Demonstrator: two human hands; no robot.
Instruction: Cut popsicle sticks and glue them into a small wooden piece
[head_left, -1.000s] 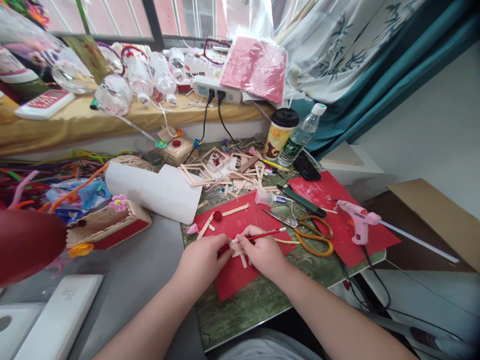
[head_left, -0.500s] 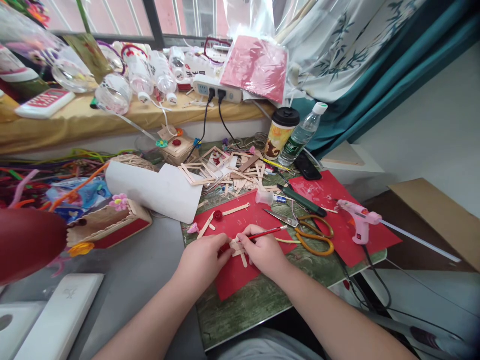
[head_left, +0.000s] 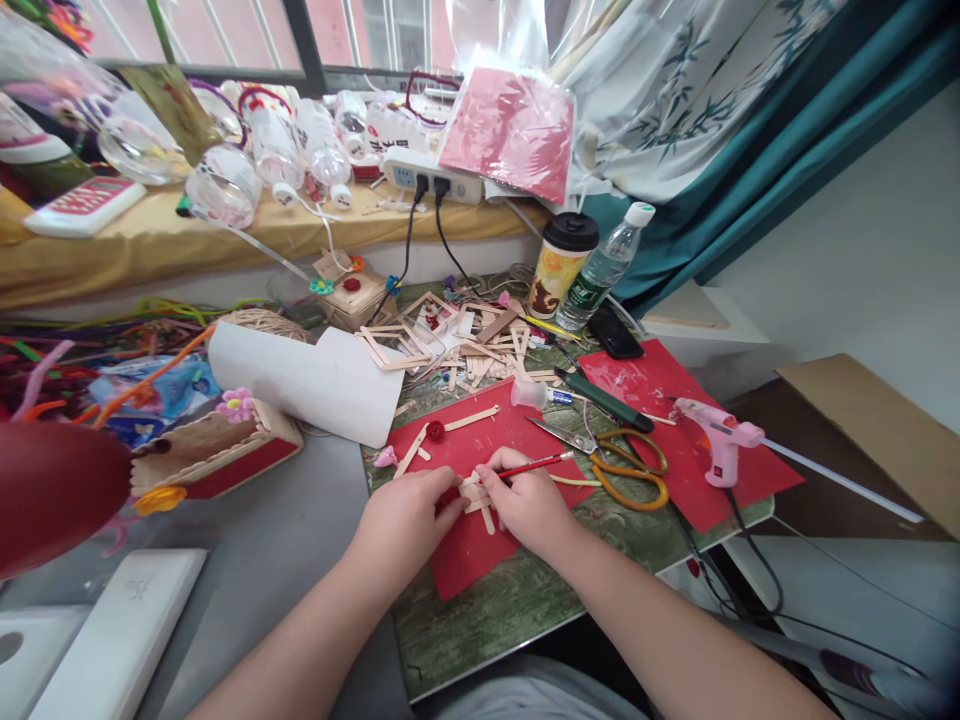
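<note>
My right hand [head_left: 531, 503] is closed around a red pencil [head_left: 538, 463], its eraser end pointing right. The pencil's tip is over a small piece made of craft sticks [head_left: 475, 497]; I cannot tell if it touches. My left hand [head_left: 415, 512] pinches the left side of this piece, its fingertips partly hidden. Under both hands lies a red sheet [head_left: 466, 568]. Further up on it are a joined pair of craft sticks [head_left: 471, 419] and a dark red rosette [head_left: 436, 431]. A pink flower-like bit [head_left: 385, 457] sits at the sheet's left edge.
Right of my hands lie scissors with orange handles [head_left: 631, 478], a green-handled cutter [head_left: 606, 399] and a pink glue gun [head_left: 721, 440]. Behind are loose craft sticks [head_left: 487, 350], a lidded cup [head_left: 561, 265] and a water bottle [head_left: 602, 270]. A decorated stick box [head_left: 247, 455] stands left.
The camera view has shifted very slightly. Both hands, the pencil and the craft-stick piece stay in the same place.
</note>
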